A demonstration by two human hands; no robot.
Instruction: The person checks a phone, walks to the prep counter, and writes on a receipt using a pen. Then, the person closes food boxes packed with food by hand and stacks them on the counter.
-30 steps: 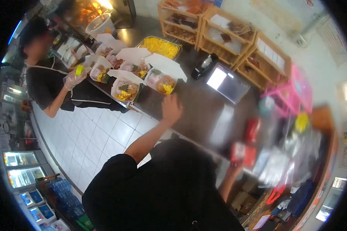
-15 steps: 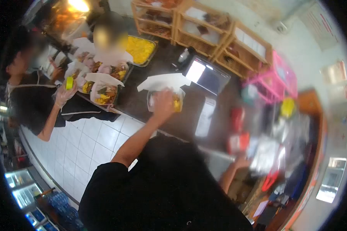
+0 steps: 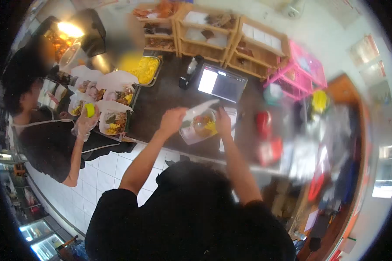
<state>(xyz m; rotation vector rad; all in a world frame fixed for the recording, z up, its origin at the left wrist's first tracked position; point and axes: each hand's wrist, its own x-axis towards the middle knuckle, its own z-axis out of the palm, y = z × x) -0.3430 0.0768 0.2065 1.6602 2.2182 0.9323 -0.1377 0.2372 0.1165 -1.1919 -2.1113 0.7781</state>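
While the box lid (image 3: 201,108) tilts up, fingers (image 3: 181,112) of our left hand (image 3: 172,122) and right hand (image 3: 223,123) pinch opposite edges — presumably steadying it.

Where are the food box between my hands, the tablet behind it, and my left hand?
Food box (image 3: 197,138): head view, on its near wall.
Tablet (image 3: 223,83): head view, on the middle of its screen.
Left hand (image 3: 173,121): head view, on the back of the hand.
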